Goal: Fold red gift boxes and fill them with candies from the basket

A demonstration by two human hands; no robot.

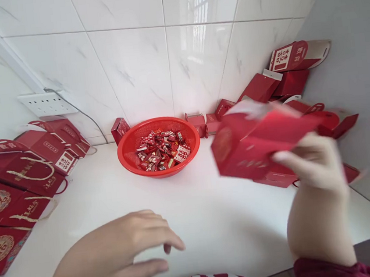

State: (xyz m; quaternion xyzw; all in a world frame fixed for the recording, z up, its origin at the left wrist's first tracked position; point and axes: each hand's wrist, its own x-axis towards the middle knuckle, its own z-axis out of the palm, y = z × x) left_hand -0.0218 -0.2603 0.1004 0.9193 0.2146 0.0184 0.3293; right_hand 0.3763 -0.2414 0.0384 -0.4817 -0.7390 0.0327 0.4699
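Note:
My right hand (316, 164) grips a red gift box (245, 145) by its right end, raised above the right side of the white table. Box and hand are blurred by motion, and the box's top flaps seem to stand up. Nothing is in my left hand (127, 250), which hovers over the front of the table, palm down, with its thumb apart from the bent fingers. Beyond both hands, a red plastic basket (126, 162) with wrapped sweets (163, 149) stands near the wall.
Red gift bags (20, 173) and boxes crowd the left side of the white table (179, 214). More red boxes (291, 83) are piled at the right. A small red box (119, 130) stands beside the basket. A cable (90, 117) runs down from a wall socket (47, 104).

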